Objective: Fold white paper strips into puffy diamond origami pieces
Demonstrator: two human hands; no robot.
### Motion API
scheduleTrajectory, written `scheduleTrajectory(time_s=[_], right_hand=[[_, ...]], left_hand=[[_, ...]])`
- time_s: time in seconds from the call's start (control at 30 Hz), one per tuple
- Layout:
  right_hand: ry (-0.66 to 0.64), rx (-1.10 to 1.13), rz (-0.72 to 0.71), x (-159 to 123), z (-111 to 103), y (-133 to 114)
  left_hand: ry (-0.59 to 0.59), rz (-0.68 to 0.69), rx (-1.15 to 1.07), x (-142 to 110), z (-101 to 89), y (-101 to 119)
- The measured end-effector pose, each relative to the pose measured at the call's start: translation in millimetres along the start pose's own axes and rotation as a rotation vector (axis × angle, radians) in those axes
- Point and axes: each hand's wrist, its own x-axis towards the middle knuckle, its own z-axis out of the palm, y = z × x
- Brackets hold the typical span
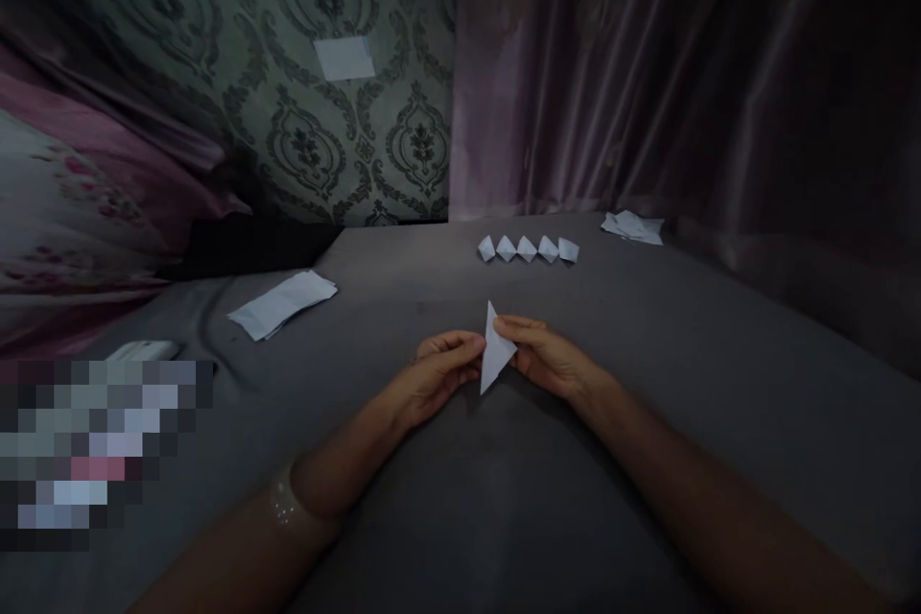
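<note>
Between my hands, above the grey cloth surface (475, 499), is a white folded paper triangle (495, 357) with its long edge nearly upright. My left hand (447, 366) pinches its left edge between thumb and fingers. On the other side, my right hand (536, 348) grips it, thumb on the front face and fingers behind. Beyond my hands stands a row of several small folded paper pieces (528, 250), pointed in shape and set side by side.
A stack of white paper sheets (282, 305) lies to the left, and a loose pile of paper (633, 227) at the far right. Farther left are a pale flat object (140, 351) and a blurred-out area. Wallpaper and a curtain (547, 67) rise behind.
</note>
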Motion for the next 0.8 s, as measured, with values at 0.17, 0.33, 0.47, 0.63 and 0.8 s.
scheduleTrajectory(time_s=[0.17,0.33,0.47,0.63,0.8], right_hand=[[-0.037,-0.002,0.009,-1,0,-2],[-0.034,-0.022,0.015,-1,-2,-2],[-0.045,-0.093,-0.025,0,-5,-1],[0.067,-0.359,-0.189,-1,-2,0],[0.024,-0.664,-0.415,-2,6,1]], left_hand=[[-0.010,-0.023,-0.016,-3,4.4,1],[-0.023,-0.014,0.023,-4,6.0,1],[0.081,0.184,0.238,-6,6.9,1],[0.206,0.438,0.676,-7,3.7,1],[0.068,0.367,0.720,0,-4.2,-1]])
